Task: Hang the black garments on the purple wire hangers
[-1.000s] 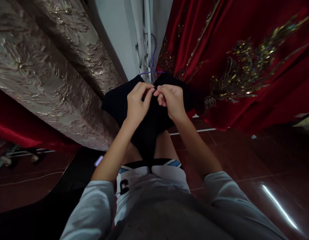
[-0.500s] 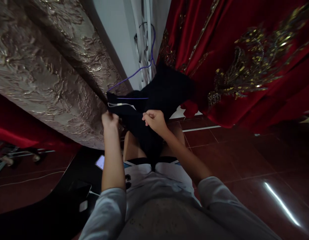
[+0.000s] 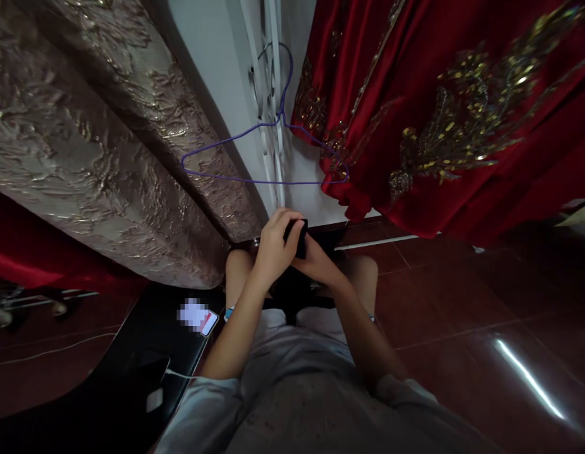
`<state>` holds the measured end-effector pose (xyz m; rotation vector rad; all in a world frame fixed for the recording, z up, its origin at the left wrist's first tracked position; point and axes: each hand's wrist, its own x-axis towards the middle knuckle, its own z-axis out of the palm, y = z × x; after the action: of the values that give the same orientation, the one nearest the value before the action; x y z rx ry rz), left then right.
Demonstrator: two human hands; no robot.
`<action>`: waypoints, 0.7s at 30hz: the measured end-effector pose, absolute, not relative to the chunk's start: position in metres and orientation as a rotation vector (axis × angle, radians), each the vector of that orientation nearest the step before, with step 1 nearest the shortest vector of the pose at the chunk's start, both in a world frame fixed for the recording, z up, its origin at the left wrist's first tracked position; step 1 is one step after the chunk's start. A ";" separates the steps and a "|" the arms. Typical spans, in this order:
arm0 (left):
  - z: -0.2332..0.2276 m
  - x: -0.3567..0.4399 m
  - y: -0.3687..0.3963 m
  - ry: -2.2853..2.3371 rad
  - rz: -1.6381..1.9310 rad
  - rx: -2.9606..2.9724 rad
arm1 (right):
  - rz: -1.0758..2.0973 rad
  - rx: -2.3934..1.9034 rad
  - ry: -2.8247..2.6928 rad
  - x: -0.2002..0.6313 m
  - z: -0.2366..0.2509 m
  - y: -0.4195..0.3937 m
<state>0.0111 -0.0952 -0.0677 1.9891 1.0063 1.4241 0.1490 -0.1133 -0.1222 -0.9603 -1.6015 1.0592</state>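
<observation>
And here are both hands, close together in front of the body, right at the dark cloth (image 3: 301, 238), gathered small and low between the knees (image 3: 239, 268). The left hand (image 3: 275, 246) has it — fingers bent over the top, thumb against the near side, a firm pinch on the fabric. The right hand (image 3: 318, 260) sits just beside and a little lower, pressed in at the cloth, but its fingertips are hidden, so I can't tell how tightly they close. Below, the cloth merges into shadow and its lower edge is lost.

Up beyond the hands, well clear of the fingers, hangs the purple hanger (image 3: 280, 118), hook up by the white strips (image 3: 277, 82). Its left end crosses the beige drape (image 3: 132, 151), its right end the red drape (image 3: 368, 157) — that one glinting with gold sequins (image 3: 467, 120). Over on the left, the black bench (image 3: 117, 403) carries a lit phone (image 3: 208, 323), a dark phone (image 3: 153, 366) on a white cable (image 3: 181, 374) and a small white case (image 3: 154, 400).
</observation>
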 end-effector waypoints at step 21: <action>-0.046 -0.158 -0.059 1.547 0.616 2.417 | 0.528 -1.138 -1.359 0.207 -0.084 0.023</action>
<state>-0.1577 -0.0592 -0.0459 2.4173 1.5475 0.6159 0.2066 0.0232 -0.0844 -1.1380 -1.3586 0.5276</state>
